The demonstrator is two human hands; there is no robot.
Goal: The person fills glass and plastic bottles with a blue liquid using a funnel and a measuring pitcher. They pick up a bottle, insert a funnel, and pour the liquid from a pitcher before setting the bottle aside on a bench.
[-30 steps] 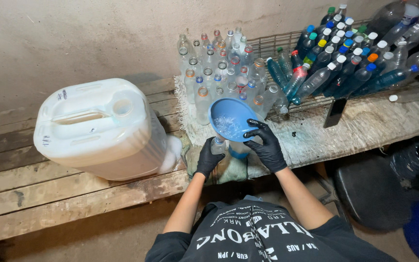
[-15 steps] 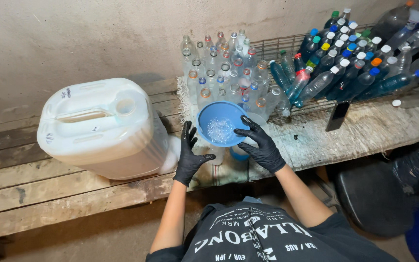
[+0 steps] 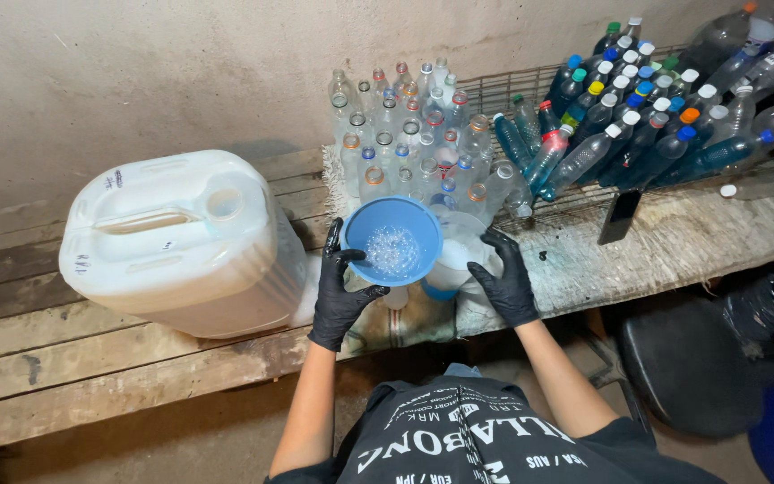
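My left hand point(image 3: 340, 289), in a black glove, grips the left rim of a blue funnel point(image 3: 392, 240). Foamy clear liquid lies in the funnel's bowl. Its spout points down into a small clear bottle point(image 3: 396, 297), which stands on a cloth and is mostly hidden. My right hand point(image 3: 503, 280), also gloved, is wrapped around a translucent white jug point(image 3: 461, 251) with a blue base, just right of the funnel. The jug touches the funnel's rim.
A big white jerrycan point(image 3: 181, 244) lies on the wooden bench point(image 3: 127, 381) to the left. Several open clear bottles point(image 3: 405, 134) stand behind the funnel. Capped bottles point(image 3: 656, 121) lie stacked on a wire rack at the right. A black stool point(image 3: 692, 363) is at lower right.
My right hand left the funnel and took hold of the white jug to its right. My left hand rose from the bottle below to the funnel's rim.
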